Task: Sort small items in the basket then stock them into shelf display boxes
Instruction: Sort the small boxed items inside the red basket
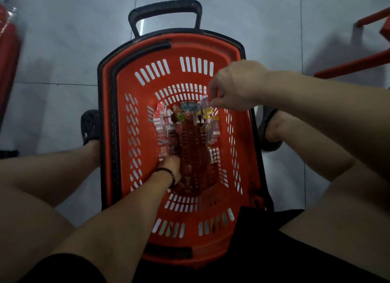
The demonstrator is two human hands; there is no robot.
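A red basket (190,50) stands on grey tiles (63,50) between the person's legs. The left hand (169,165), a black band (168,171) at its wrist, reaches down among red-and-white boxes (161,122) on the basket's left. The right hand (234,86) curls over purple packs (205,103) at the far right, its grip unclear. Round colourful items (185,108) lie between.

Yours: black shorts (69,268); black perforated clogs (90,126), one on each foot; dark bracelet (168,174) behind your left hand (172,164); arms, legs bare.
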